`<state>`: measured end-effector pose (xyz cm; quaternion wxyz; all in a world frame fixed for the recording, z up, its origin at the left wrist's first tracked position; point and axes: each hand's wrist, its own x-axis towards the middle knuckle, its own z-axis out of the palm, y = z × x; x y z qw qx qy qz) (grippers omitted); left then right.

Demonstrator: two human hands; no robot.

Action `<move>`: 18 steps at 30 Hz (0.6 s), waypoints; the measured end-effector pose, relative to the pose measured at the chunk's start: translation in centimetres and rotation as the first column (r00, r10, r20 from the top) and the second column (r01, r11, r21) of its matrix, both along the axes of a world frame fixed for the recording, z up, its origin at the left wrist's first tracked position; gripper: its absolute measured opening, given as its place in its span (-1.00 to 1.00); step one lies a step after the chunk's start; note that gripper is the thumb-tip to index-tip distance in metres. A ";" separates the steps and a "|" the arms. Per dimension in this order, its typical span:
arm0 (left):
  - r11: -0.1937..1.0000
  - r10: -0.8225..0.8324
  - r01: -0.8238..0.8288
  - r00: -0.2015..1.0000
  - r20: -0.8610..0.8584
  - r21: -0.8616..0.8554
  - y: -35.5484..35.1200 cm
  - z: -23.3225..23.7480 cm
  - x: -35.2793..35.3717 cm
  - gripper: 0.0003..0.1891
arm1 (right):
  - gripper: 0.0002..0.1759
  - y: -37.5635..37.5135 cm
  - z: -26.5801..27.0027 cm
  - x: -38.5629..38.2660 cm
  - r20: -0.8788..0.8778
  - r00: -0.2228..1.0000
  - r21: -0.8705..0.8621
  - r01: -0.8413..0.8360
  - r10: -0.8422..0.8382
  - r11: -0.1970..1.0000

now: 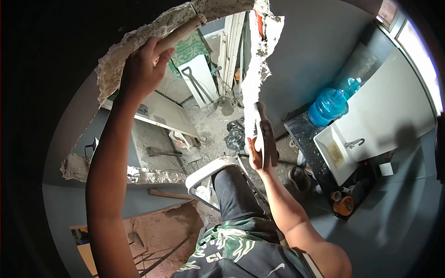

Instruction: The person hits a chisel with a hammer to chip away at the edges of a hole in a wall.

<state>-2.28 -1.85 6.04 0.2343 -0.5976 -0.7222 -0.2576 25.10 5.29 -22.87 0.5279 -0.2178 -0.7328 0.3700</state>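
My left hand [146, 67] is raised at the upper left, closed around a dusty, pale stick-like handle [181, 34]. The far end of that handle lies against the broken upper edge of a wall opening [113, 65]. Lower and to the right, my right hand [257, 156] grips a brown tool [266, 134] with round rivet-like spots; its kind cannot be made out. Beside this tool runs a jagged white strip of broken plaster [255, 83]. My fingers partly hide both held things.
A white-framed ladder top [197, 180] stands by my leg. Blue water jugs [327, 109] and a white sink [336, 150] are at the right. Beyond the opening, a shovel [197, 83] leans on a white panel, and a black bag [235, 134] lies on the rubble-strewn floor.
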 end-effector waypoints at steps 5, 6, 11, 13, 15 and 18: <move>0.994 0.111 -0.111 0.992 0.055 0.014 1.2 -1.0 -0.3 -0.72 | -0.86 2.1 4.1 -3.9 -0.072 0.995 -0.064 -0.074 0.070 0.995; 0.975 0.220 -0.221 0.975 0.041 0.008 1.6 -1.1 -0.4 -0.72 | -0.86 2.7 5.6 -4.5 -0.016 0.997 -0.034 -0.076 0.076 0.997; 0.953 0.299 -0.298 0.954 0.015 -0.047 2.2 -0.6 0.1 -0.66 | -0.76 5.6 9.1 -10.1 -0.252 0.955 0.230 -0.096 0.154 0.969; 0.944 0.326 -0.323 0.945 0.024 -0.073 2.2 0.1 -0.2 -0.66 | -0.76 5.7 10.6 -11.4 -0.326 0.939 0.267 -0.021 0.111 0.963; 0.928 0.364 -0.362 0.932 -0.002 -0.087 2.1 0.4 -0.8 -0.68 | -0.74 5.9 11.0 -12.7 -0.378 0.916 0.178 -0.068 0.132 0.982; 0.920 0.388 -0.384 0.920 0.052 -0.074 2.2 0.3 -0.6 -0.68 | -0.77 7.8 9.6 -14.7 -0.382 0.906 0.275 -0.077 0.182 0.958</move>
